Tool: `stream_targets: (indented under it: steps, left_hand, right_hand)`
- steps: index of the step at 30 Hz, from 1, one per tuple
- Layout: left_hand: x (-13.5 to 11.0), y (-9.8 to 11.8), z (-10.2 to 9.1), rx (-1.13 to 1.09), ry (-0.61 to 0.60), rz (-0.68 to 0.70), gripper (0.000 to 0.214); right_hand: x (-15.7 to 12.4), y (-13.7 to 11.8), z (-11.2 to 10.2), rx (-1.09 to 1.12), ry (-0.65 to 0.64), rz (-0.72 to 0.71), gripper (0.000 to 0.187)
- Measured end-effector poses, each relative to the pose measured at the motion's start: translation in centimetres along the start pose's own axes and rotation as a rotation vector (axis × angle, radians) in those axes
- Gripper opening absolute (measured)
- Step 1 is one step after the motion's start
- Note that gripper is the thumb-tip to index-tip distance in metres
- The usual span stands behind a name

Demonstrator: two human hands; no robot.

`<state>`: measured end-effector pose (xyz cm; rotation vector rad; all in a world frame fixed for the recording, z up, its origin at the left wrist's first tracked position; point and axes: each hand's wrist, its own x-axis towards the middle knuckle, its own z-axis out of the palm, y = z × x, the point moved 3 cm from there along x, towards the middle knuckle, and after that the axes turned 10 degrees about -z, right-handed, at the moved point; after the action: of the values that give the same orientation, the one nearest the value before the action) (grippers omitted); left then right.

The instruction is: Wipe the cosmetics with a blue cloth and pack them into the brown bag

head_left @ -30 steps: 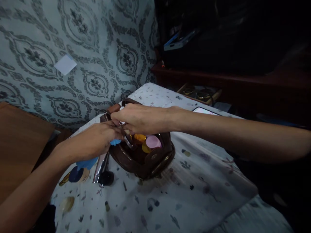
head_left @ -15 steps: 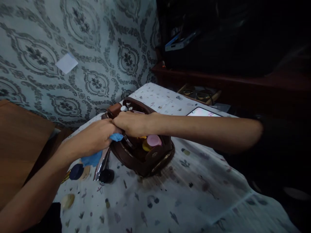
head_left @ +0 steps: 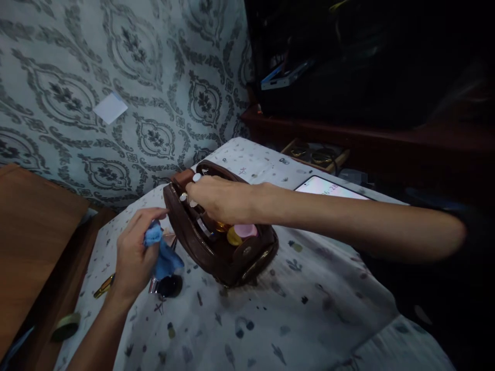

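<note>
A brown leather pouch [head_left: 228, 260] stands open on a patterned white cloth [head_left: 294, 314]. Inside it show a pink lid [head_left: 245, 230], a yellow lid [head_left: 233, 237] and other small containers. My right hand [head_left: 220, 198] reaches over the pouch's far left end, fingers closed on something small I cannot make out. My left hand [head_left: 135, 255] is to the left of the pouch and apart from it, closed on a crumpled blue cloth [head_left: 162, 255]. Under that hand lie a shiny tube and a round black cap [head_left: 170, 286].
A lit phone [head_left: 328, 187] lies on the cloth behind my right arm. A gold item [head_left: 102, 287] and a round lid [head_left: 66, 325] sit at the left edge. A wooden surface [head_left: 34, 232] is at left, a dark wooden shelf [head_left: 348, 139] behind, patterned wallpaper beyond.
My left hand has pulled back from the pouch toward me with the blue cloth. My right hand has stayed over the pouch's left end.
</note>
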<state>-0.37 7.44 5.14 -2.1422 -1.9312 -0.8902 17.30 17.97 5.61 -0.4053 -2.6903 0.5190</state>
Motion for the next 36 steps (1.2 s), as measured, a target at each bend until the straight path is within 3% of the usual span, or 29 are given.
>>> stream_targets:
  steps: [5,11,23,26,30,33,36]
  left_hand:
    - [-2.8,-1.2,1.7,-0.043,-0.005,-0.030,0.050]
    - [-3.1,-1.7,2.4,-0.126,-0.055,-0.090,0.057]
    - [-3.0,-1.7,4.0,-0.206,-0.010,-0.092,0.063]
    - [-3.9,-2.3,3.1,-0.259,-0.015,-0.135,0.057]
    - [-5.7,-5.0,0.0,-0.308,0.104,-0.360,0.043]
    - [-7.6,-8.1,-2.3,-0.368,0.214,-0.565,0.041]
    - [-9.9,-10.8,-2.9,-0.376,0.232,-0.682,0.038]
  right_hand:
    - [-2.9,-1.2,-1.9,0.007,0.204,-0.028,0.020]
    - [-5.6,-1.6,-2.0,0.098,0.392,-0.041,0.021]
    - [-4.9,-1.8,-0.4,0.107,0.240,0.045,0.023]
    - [-5.2,-2.5,-0.5,0.083,0.342,-0.001,0.022]
    - [-6.4,-4.7,-0.1,0.108,0.498,-0.107,0.023]
    - [-7.2,-7.0,2.0,0.177,0.468,-0.255,0.020]
    - [-7.3,-8.8,5.9,0.214,0.341,-0.386,0.022]
